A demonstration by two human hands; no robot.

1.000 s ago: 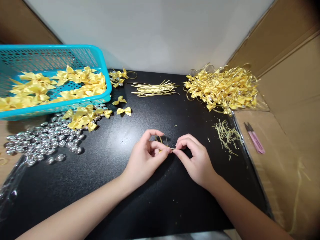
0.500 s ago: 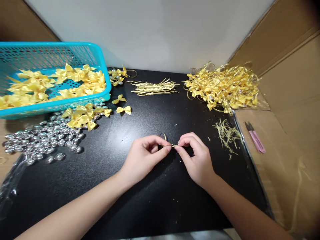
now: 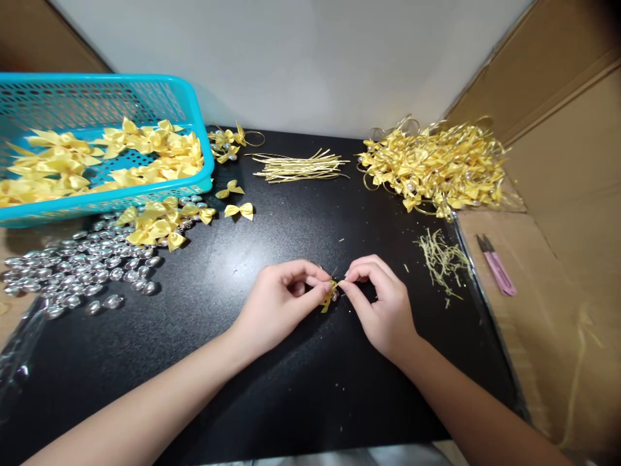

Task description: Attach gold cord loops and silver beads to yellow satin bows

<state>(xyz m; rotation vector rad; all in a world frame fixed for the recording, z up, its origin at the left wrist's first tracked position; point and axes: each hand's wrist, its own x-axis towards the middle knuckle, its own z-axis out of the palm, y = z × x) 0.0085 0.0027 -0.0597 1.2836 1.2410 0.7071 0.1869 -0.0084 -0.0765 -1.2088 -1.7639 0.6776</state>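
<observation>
My left hand (image 3: 281, 304) and my right hand (image 3: 383, 304) meet over the middle of the black table (image 3: 272, 388). Both pinch a small yellow bow with a gold wire tie (image 3: 331, 292) between thumb and forefinger. The bow hangs just below my fingertips, close above the table. The wire's loop is mostly hidden behind my left fingers.
A turquoise basket (image 3: 145, 194) with yellow bows sits at the back left. Silver beads (image 3: 82, 268) and loose bows (image 3: 155, 223) lie in front of it. Cut gold wires (image 3: 301, 167) lie at the back, finished bows (image 3: 436, 168) pile at the right, pink snips (image 3: 495, 266) rest on cardboard.
The wire loop that stood above my left fingers has been pulled down. A yellow bow now shows between my fingertips. Both hands stayed in place.
</observation>
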